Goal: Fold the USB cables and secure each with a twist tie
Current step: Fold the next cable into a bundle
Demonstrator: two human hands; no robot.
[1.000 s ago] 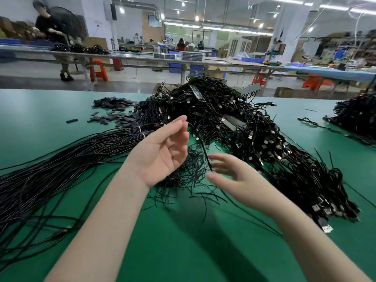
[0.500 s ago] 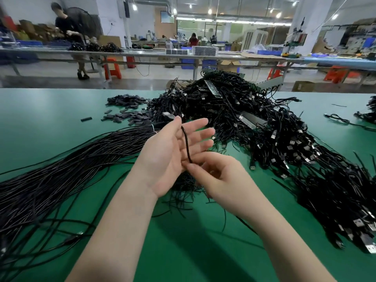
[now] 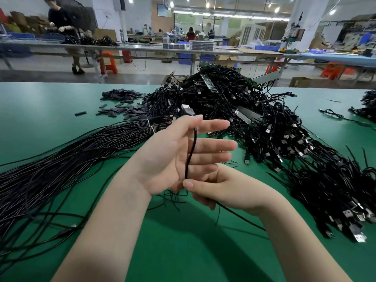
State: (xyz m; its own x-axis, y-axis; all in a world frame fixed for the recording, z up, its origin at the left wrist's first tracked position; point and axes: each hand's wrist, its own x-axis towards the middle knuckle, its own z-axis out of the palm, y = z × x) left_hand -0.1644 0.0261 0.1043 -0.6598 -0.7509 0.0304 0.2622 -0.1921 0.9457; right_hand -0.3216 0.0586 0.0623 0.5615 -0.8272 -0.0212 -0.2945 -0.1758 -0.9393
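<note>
Left hand (image 3: pixel 175 157) up over the green counter (image 3: pixel 40 110), palm toward the camera, fingers straight and spread. One black USB cable (image 3: pixel 191 153) runs down across the palm; its plug (image 3: pixel 186 110) sticks up above the thumb, which looks to press the cable near the plug. Right hand (image 3: pixel 219 188) sits just below, thumb and fingers pinched on the cable's lower run; the tail trails off past the right wrist onto the counter. Loose straight cables (image 3: pixel 61 165) lie at left, a big tangled cable pile (image 3: pixel 234 110) behind and to the right.

Cable looks light, thin and limp, with some springback likely, so loops should open unless pinched. The jacket looks smooth and may slip. Best hold: just below the plug as anchor, then the middle of the folded bundle for the tie. No twist tie seen in either hand.
</note>
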